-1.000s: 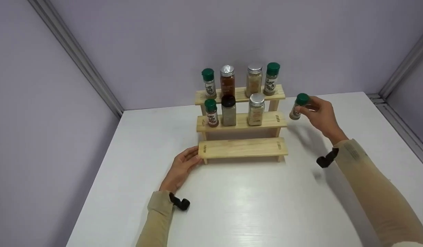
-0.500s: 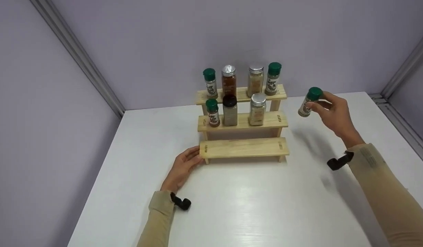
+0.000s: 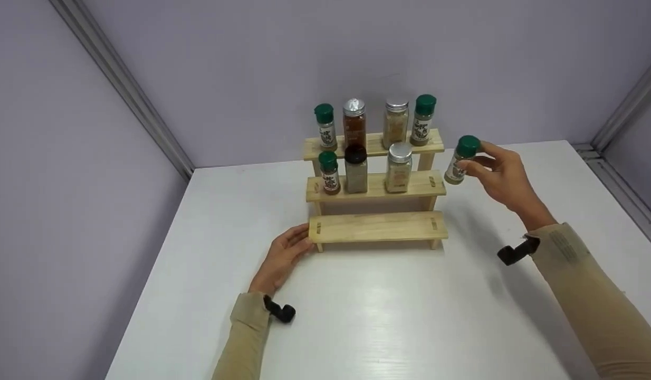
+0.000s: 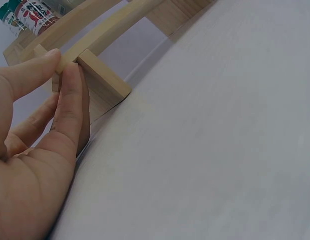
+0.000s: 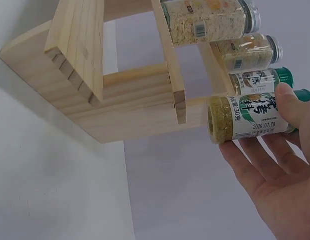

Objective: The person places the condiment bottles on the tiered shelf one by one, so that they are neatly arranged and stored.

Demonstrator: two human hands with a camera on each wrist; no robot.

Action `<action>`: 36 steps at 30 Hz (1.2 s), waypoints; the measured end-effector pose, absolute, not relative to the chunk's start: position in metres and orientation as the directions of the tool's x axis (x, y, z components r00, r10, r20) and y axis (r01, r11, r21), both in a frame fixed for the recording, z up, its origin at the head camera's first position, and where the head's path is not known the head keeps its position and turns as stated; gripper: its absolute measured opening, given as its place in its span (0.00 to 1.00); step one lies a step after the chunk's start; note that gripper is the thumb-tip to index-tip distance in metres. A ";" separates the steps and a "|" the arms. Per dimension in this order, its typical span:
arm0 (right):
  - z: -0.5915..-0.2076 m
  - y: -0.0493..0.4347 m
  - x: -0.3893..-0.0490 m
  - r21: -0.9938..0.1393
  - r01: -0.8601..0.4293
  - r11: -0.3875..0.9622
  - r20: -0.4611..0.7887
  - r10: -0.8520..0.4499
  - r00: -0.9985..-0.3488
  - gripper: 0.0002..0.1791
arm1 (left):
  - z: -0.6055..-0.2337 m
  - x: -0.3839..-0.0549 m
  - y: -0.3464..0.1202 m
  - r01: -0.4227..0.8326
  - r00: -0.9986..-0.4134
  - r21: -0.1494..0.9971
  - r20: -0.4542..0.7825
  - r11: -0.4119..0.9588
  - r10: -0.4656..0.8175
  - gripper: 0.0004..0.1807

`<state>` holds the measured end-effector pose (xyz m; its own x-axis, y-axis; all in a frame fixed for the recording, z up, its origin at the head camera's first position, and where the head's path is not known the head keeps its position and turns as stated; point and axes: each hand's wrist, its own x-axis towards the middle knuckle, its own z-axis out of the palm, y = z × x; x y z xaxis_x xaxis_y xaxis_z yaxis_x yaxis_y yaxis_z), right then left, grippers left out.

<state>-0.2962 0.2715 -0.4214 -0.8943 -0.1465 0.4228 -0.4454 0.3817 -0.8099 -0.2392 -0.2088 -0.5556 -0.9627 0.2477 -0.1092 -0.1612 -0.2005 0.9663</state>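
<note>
My right hand (image 3: 502,177) grips a small spice jar (image 3: 461,161) with a green cap, held in the air just right of the three-tier wooden spice rack (image 3: 375,227). In the right wrist view, thumb and fingers wrap the labelled jar (image 5: 255,115), tilted, apart from the rack's side. My left hand (image 3: 283,256) is at the left end of the lowest step. The left wrist view has its thumb and fingers pinching that step's corner (image 4: 94,45). Several jars stand on the two upper tiers, among them a black-capped jar (image 3: 356,171) and a silver-capped jar (image 3: 399,169) on the middle one.
The rack stands on a white table (image 3: 357,316) near the back wall (image 3: 251,79). Along the top tier are a red-brown spice jar (image 3: 354,126), a pale one (image 3: 395,126) and two green-capped jars. A third green-capped jar (image 3: 330,174) is on the middle tier's left.
My right hand carried the green-capped jar up and right, away from the rack, then came back left toward the middle tier's right end. The left hand keeps its place on the rack.
</note>
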 end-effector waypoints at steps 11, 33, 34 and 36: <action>-0.424 0.247 -0.303 -0.811 -0.439 0.386 0.385 -0.211 -0.898 0.23 | -0.555 -0.240 -0.204 -0.153 -0.961 0.966 -0.096 -0.209 0.260 0.30; -0.432 0.220 -0.308 -0.813 -0.458 0.359 0.371 -0.285 -0.884 0.24 | -0.557 -0.240 -0.209 -0.128 -0.961 0.976 -0.078 -0.178 0.266 0.32; -0.432 0.220 -0.308 -0.813 -0.460 0.358 0.373 -0.285 -0.883 0.24 | -0.556 -0.240 -0.209 -0.129 -0.961 0.975 -0.078 -0.179 0.264 0.32; -0.433 0.219 -0.309 -0.814 -0.457 0.359 0.372 -0.284 -0.884 0.24 | -0.557 -0.240 -0.210 -0.133 -0.962 0.974 -0.083 -0.181 0.259 0.32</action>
